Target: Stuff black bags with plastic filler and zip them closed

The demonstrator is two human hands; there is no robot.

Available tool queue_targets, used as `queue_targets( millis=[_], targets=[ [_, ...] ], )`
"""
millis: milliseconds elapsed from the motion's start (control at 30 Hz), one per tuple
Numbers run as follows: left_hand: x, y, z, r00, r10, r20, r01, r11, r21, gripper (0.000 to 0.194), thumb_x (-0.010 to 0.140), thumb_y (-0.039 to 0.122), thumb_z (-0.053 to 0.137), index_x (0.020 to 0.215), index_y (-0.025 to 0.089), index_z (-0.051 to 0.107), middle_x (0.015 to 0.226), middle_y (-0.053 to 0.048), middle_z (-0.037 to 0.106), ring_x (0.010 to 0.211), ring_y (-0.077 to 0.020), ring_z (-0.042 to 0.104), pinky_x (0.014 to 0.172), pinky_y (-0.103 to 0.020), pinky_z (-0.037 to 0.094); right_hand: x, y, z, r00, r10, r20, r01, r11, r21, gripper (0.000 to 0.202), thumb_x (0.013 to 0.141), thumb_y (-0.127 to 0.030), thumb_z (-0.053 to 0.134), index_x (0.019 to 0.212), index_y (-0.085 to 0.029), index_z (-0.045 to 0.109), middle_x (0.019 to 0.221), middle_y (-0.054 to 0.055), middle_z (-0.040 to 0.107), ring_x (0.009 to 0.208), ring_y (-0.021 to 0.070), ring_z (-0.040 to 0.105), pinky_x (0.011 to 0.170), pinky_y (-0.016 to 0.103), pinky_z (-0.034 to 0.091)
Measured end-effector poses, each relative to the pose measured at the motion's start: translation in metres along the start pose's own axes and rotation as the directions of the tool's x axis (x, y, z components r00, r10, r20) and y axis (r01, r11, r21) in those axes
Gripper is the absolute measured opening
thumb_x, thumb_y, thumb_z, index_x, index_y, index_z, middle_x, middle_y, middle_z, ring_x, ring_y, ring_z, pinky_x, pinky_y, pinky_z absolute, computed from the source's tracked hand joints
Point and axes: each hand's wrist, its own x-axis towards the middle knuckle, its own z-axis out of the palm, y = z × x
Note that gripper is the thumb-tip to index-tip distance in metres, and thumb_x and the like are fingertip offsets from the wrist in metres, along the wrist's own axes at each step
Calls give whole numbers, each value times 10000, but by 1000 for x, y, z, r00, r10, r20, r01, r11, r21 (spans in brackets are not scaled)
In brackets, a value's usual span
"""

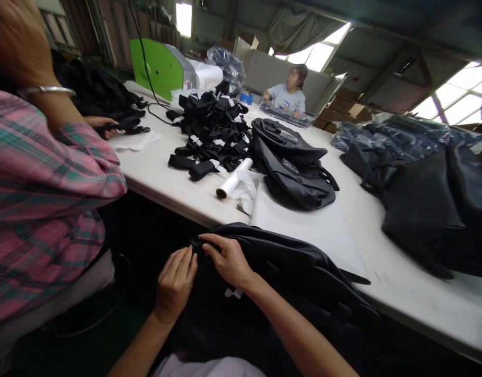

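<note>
A black backpack (296, 272) lies across my lap and leans on the table's front edge. At its upper left corner both hands meet over a small black part (197, 244), perhaps a strap or buckle, too dark to make out. My left hand (176, 283) has its fingers closed on that part from the left. From the right, my right hand (227, 259) pinches the same spot between thumb and forefinger. A small white tag (233, 293) shows on the bag beneath my right wrist.
On the white table (166, 193) lie a heap of black straps (213, 131), a plastic film roll (235, 178) and black backpacks (292, 162). More black bags (425, 204) stand at right. A co-worker in a plaid shirt (48, 193) sits close at left; another person (286, 94) is behind the table.
</note>
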Motion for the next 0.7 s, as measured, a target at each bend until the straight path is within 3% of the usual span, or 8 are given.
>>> queue_targets(
  millis=[100, 233, 700],
  targets=[
    [1, 3, 0, 998, -52, -28, 52, 998, -20, 179, 881, 70, 663, 1056, 91, 633, 967, -105, 728, 882, -217, 696, 845, -349, 577, 2, -1, 3, 1000, -26, 5, 26, 998, -54, 260, 940, -234, 603, 1166, -245, 733, 1160, 24, 745, 1070, 209, 705, 975, 326, 524],
    [2, 8, 1, 994, -97, -47, 96, 995, -25, 164, 871, 86, 684, 1029, 89, 639, 947, -103, 733, 848, -212, 702, 805, -340, 572, 5, -1, 5, 1000, -13, 12, 14, 996, -93, 269, 945, -225, 604, 1182, -246, 728, 1160, 30, 745, 1066, 211, 709, 977, 334, 532],
    [-6, 4, 0, 999, -25, -34, 24, 999, -28, 226, 862, 48, 681, 1081, 60, 632, 973, -124, 740, 893, -231, 708, 861, -359, 566, 10, -1, 2, 994, -54, 96, 67, 988, -141, 286, 939, -189, 614, 1195, -245, 729, 1133, 21, 755, 1017, 188, 718, 949, 282, 523]
  ],
)
